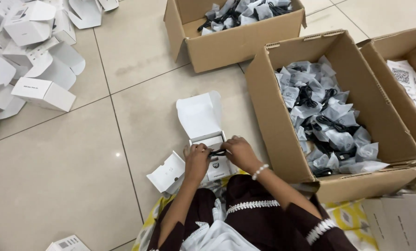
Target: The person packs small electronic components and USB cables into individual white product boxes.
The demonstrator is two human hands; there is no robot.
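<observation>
So, both hands working a small black cable into an open white box on the tiled floor

Far left there's a heap of empty white cartons [29,56] spread over the floor [68,186], and another small flat carton [167,173] sits just beside the left hand [196,160]. That left hand is pinched on one end of the black cable [217,152], and the right hand [239,152] grips the other end, right over the open white box [208,135] with its lid flipped up. To the right stands a big cardboard box [282,135] full of bagged black cables [324,125], and another like it sits behind
</observation>
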